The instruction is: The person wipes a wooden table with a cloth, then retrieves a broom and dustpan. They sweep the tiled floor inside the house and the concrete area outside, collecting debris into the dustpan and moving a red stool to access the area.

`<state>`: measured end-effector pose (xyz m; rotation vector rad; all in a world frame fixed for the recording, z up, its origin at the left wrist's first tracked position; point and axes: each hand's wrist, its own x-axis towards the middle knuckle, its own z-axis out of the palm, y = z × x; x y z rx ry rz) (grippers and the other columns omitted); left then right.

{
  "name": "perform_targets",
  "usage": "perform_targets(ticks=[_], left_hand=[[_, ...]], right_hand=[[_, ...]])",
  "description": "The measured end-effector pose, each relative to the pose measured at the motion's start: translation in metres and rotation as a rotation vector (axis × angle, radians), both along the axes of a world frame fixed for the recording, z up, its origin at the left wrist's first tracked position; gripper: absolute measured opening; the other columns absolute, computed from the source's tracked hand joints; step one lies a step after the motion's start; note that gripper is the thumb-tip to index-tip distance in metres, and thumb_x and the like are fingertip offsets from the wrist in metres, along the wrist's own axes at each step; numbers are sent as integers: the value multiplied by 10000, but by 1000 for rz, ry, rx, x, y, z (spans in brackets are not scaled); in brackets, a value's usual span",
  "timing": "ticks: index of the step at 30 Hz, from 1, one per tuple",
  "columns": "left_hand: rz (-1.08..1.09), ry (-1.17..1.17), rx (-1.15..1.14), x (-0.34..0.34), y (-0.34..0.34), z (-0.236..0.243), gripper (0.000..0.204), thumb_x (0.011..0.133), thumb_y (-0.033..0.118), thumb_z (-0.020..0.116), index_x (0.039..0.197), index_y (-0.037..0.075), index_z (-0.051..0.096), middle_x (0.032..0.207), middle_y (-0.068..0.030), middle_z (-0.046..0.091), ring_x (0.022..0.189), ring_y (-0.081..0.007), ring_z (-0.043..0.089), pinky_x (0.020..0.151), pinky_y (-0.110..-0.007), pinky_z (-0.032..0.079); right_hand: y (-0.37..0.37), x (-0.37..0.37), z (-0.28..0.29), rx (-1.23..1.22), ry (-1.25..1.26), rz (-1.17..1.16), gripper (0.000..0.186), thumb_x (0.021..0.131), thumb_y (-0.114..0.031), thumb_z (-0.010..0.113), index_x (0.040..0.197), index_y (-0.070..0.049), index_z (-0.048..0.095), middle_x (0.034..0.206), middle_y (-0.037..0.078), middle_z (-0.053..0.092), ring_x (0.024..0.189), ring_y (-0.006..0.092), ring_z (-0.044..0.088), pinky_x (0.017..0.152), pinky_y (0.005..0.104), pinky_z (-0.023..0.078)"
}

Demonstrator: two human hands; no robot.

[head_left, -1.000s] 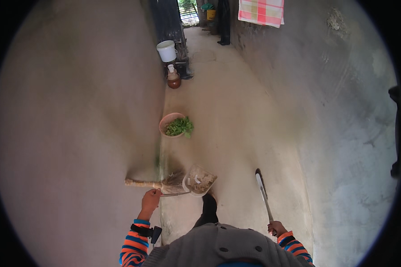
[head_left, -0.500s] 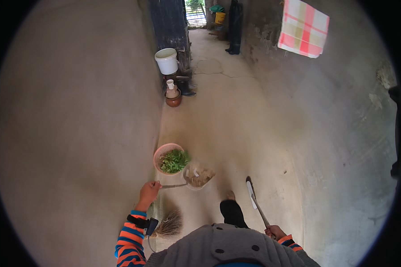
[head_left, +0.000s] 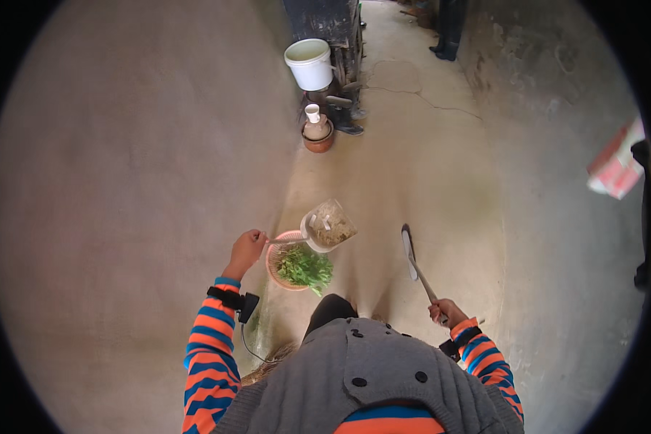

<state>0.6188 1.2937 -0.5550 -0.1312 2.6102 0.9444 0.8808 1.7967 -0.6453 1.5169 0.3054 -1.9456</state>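
My left hand (head_left: 248, 249) is closed round the handle of a pale dustpan (head_left: 343, 239). Brownish debris and a few whitish scraps lie in the pan, which hangs just beyond a pink basket (head_left: 271, 271) and overlaps its far rim in the picture. Leafy greens (head_left: 304, 267) fill the basket and spill over its near right side. At the right, my right hand (head_left: 448, 312) grips the handle of a broom (head_left: 410, 253). Its narrow head, dark with a pale strip, points away from me, apart from the dustpan; whether it touches the floor I cannot tell.
Ahead on the left, a white bucket (head_left: 312, 72) stands beyond a brown pot (head_left: 318, 144) with a white cup (head_left: 312, 113) on top. Dark boots (head_left: 347, 124) sit beside them. Walls flank the passage. A checked cloth (head_left: 618, 166) hangs right.
The view has shifted forward along the passage and tilted down. The dustpan has moved from the basket's near right side to its far right side. Both hands keep their holds.
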Motion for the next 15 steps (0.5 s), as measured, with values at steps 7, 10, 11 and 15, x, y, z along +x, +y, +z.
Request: perform_targets(ticks=[7, 10, 11, 15], left_hand=[[-171, 82, -78, -139, 9, -68, 284, 789, 299, 443, 764, 70, 609, 712, -151, 590, 694, -327, 565, 614, -409, 439], [-251, 157, -162, -202, 21, -108, 269, 781, 288, 441, 781, 70, 597, 755, -159, 590, 721, -343, 560, 642, -429, 438], [-279, 115, -135, -221, 20, -123, 266, 779, 281, 442, 790, 58, 586, 769, -163, 590, 724, -346, 559, 652, -440, 437], [-320, 129, -191, -306, 22, -157, 252, 780, 258, 445, 786, 51, 588, 778, -166, 593, 723, -340, 563, 650, -437, 440]], right_hand=[[-43, -189, -10, 259, 276, 382, 192, 874, -189, 407, 780, -21, 413, 603, 50, 474, 475, 108, 464, 437, 231, 435], [-74, -297, 0, 386, 199, 394, 129, 863, -152, 416, 877, -24, 398, 721, 87, 508, 527, 120, 480, 471, 250, 438], [-86, -322, 3, 371, 354, 476, 136, 859, -152, 421, 923, -35, 394, 733, 82, 508, 543, 121, 481, 488, 248, 436], [-123, -454, -2, 342, 567, 543, 183, 849, -162, 441, 1008, -71, 423, 741, 56, 503, 579, 113, 464, 517, 233, 413]])
